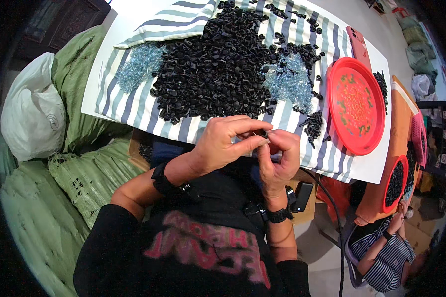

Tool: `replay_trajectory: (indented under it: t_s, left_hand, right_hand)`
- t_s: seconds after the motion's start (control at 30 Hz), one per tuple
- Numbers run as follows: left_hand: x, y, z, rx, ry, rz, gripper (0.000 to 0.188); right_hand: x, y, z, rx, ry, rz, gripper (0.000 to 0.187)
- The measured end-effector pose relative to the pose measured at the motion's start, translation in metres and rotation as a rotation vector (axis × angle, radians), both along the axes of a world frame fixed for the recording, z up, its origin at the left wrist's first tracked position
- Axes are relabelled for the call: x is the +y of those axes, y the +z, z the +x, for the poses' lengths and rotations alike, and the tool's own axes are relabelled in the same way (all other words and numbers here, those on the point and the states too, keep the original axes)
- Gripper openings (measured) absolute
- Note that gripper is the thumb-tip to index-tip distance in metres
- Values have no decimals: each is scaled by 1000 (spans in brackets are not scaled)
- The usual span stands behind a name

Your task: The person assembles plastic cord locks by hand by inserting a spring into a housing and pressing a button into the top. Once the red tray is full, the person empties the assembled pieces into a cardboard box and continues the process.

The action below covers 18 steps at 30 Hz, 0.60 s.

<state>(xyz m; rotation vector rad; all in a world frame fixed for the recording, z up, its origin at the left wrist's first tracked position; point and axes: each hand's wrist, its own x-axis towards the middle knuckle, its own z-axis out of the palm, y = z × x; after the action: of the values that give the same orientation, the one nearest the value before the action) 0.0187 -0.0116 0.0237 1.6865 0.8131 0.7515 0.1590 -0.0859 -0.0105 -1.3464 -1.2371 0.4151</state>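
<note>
Above the near edge of the table, my left hand (225, 139) and my right hand (282, 159) meet fingertip to fingertip. Both pinch a small black part (263, 133), mostly covered by the fingers. Beyond them a large heap of small black plastic pieces (210, 69) lies on a striped cloth (146, 113). Clear bluish small pieces (290, 81) are spread to the right of the heap, and a similar clear pile (139, 67) is to its left. A little cluster of black pieces (313, 126) sits right of my hands.
A round red tray (333, 106) and a pink phone (358, 45) are at the table's right. Green sacks (39, 213) and a white bag (32, 106) stand left. Lower right are a black phone (302, 197), a cable (341, 237) and a seated person in stripes (386, 257).
</note>
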Motion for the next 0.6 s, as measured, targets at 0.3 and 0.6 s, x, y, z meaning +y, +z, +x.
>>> replay_trajectory:
  t_s: [0.3, 0.6]
  left_hand:
    - [6, -4, 3, -132, -33, -344, 21]
    - [6, -22, 15, -92, -50, -359, 18]
  right_hand:
    - [24, 26, 42, -426, -55, -199, 17]
    - [59, 18, 51, -888, -106, -336, 8]
